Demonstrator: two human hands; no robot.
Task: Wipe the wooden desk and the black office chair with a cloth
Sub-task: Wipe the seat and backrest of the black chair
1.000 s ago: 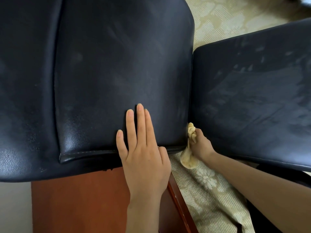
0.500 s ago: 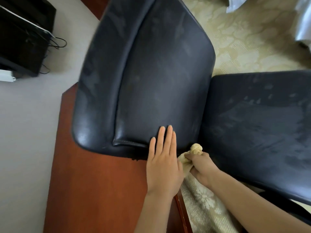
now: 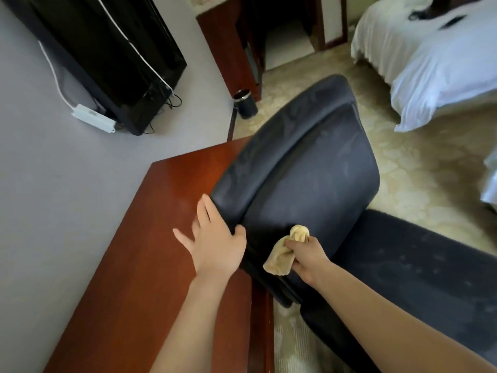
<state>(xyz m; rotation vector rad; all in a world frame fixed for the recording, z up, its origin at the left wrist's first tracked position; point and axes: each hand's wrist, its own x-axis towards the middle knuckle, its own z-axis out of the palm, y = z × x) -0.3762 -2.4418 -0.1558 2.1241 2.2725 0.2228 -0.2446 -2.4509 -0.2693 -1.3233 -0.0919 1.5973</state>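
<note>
Head view: our right hand [image 3: 309, 254] bunches the limp yellow cloth [image 3: 281, 261]; splayed left hand [image 3: 215, 246] braces the slick black office chair [image 3: 309, 170] at its edge.

Lighting: soft, even daylight, moderately bright. It is strongest on the rumpled white bedding [image 3: 430, 63], which is nearly washed out.
Glare: pale sheen on the polished reddish-brown wooden desk [image 3: 134, 265]; dull highlights on the black leather office chair [image 3: 309, 184].
Shadows: faint, soft-edged.
Blur: fingers of the left hand [image 3: 215, 246] smeared; crumpled yellow cloth [image 3: 279, 258] in the right hand [image 3: 306, 255] sharper.
Distortion: wide-angle bending of straight edges toward the borders.
</note>
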